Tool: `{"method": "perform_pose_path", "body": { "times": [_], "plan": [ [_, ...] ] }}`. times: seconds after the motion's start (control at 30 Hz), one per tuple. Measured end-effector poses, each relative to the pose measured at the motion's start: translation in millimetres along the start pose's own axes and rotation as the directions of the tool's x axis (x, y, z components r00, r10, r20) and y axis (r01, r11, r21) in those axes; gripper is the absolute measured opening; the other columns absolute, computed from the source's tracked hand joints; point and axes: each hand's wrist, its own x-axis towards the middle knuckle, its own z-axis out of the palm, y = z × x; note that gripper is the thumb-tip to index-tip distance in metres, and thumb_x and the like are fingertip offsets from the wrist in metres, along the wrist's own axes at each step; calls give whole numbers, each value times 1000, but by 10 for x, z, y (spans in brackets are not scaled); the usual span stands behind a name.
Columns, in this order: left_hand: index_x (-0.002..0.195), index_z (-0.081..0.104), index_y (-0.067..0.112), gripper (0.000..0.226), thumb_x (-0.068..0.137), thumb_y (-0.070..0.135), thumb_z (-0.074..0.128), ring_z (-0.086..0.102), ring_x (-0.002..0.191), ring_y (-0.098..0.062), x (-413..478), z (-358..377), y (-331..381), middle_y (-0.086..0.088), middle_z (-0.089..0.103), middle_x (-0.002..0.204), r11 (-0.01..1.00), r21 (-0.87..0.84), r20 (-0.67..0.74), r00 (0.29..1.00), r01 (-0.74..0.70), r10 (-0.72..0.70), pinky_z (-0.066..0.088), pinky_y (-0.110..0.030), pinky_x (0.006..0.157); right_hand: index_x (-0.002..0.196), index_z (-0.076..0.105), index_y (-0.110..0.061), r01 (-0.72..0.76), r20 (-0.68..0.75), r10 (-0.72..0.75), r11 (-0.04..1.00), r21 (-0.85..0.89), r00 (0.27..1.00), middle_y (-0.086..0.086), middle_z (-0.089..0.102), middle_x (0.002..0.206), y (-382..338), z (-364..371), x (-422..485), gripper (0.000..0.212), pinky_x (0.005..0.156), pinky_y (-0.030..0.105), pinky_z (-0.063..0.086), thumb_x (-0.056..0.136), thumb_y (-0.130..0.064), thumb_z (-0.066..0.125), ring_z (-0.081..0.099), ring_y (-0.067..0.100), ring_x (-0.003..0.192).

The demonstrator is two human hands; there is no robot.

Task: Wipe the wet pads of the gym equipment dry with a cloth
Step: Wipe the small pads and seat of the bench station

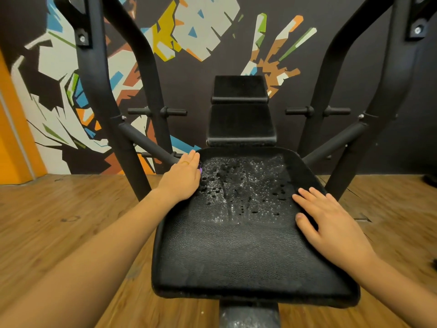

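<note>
**benchbro:** Forearms (89, 247) fill the bottom of your feed, so what are the hands up to?

**me:** Left hand (183, 178) lies with fingers straight and together on the left rim of the seat pad (236, 256), and a purple sliver (200, 170) peeks out from under it. I reckon that's the cloth pinned flat, but I can't tell for sure. Right hand (331, 223) is palm down, fingers spread, on the pad's right side, holding nothing. My guess is it's just bracing. Water beads (236, 185) sit between the two hands on the far half, so that patch isn't wiped yet.

**benchbro:** Other pads? Any brand?

**me:** Back pad (240, 121) and head pad (240, 87) stand behind the seat, too dark to say if they're wet. No logo or writing I can read on the black frame (99, 91), only a painted mural (201, 27) on the wall.
</note>
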Motion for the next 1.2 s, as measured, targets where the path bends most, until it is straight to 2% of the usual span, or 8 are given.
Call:
{"method": "perform_pose_path", "body": {
  "times": [0.2, 0.37, 0.43, 0.67, 0.8, 0.9, 1.0, 1.2],
  "plan": [
    [162, 10, 9, 58, 111, 30, 29, 11, 156, -26, -469, -42, 89, -7, 7, 170, 999, 34, 31, 999, -34, 33, 18, -41, 123, 149, 49, -25, 4, -2, -4, 1000, -9, 1000, -5, 41, 157, -1, -1, 5, 70, 123, 35, 13, 95, -59, 22, 27, 12, 150],
    [161, 15, 10, 57, 109, 32, 29, 18, 154, -23, -996, 63, 195, -7, 16, 168, 997, 83, -91, 996, 0, 7, 21, -37, 121, 149, 50, -24, 3, -8, -3, 1000, -13, 1000, -4, 43, 156, 9, 9, 5, 69, 123, 36, 14, 95, -58, 22, 29, 14, 150],
    [160, 17, 9, 57, 109, 31, 29, 17, 155, -23, -938, 98, 196, -8, 18, 168, 996, 91, -107, 994, -6, 16, 20, -38, 122, 148, 51, -24, 0, -14, 0, 1000, -16, 1000, -4, 44, 155, 9, 11, 9, 69, 123, 37, 15, 95, -57, 24, 30, 15, 149],
    [157, 24, 3, 55, 109, 27, 34, 21, 152, -32, -74, 61, -71, -15, 23, 165, 1000, 5, -22, 999, -25, 25, 28, -50, 119, 147, 53, -23, -7, -14, 7, 1000, -1, 1000, -3, 46, 154, 1, 25, 5, 68, 124, 41, 21, 95, -56, 26, 32, 16, 149],
    [159, 19, 3, 55, 111, 25, 32, 15, 154, -33, 341, -20, -50, -15, 16, 167, 999, -2, 42, 998, -36, 36, 19, -44, 124, 149, 49, -25, -8, -11, 8, 1000, -7, 1000, -6, 43, 156, -3, 6, 0, 67, 124, 38, 17, 95, -56, 25, 29, 13, 150],
    [155, 24, 0, 52, 110, 24, 34, 22, 151, -36, 502, -40, -19, -18, 22, 164, 998, 3, 36, 997, -68, 68, 27, -47, 120, 150, 48, -25, -7, -2, 7, 1000, -11, 1000, -6, 42, 157, -4, 4, 6, 67, 124, 37, 15, 95, -56, 24, 27, 13, 150],
    [153, 30, 1, 49, 109, 24, 35, 27, 148, -36, 432, -12, -7, -17, 27, 161, 998, 20, 4, 998, -61, 61, 34, -50, 115, 151, 47, -26, -6, 10, 6, 1000, -18, 1000, -6, 40, 158, -2, -9, 4, 68, 124, 35, 12, 95, -57, 24, 26, 12, 151],
    [155, 28, 4, 50, 110, 26, 32, 25, 149, -32, -175, -95, 150, -14, 24, 164, 999, 38, 48, 998, -29, 27, 30, -51, 117, 150, 48, -25, -9, 14, 9, 1000, -8, 1000, -5, 42, 157, -2, -6, 3, 68, 125, 37, 16, 95, -56, 23, 27, 13, 150]
  ]
}}
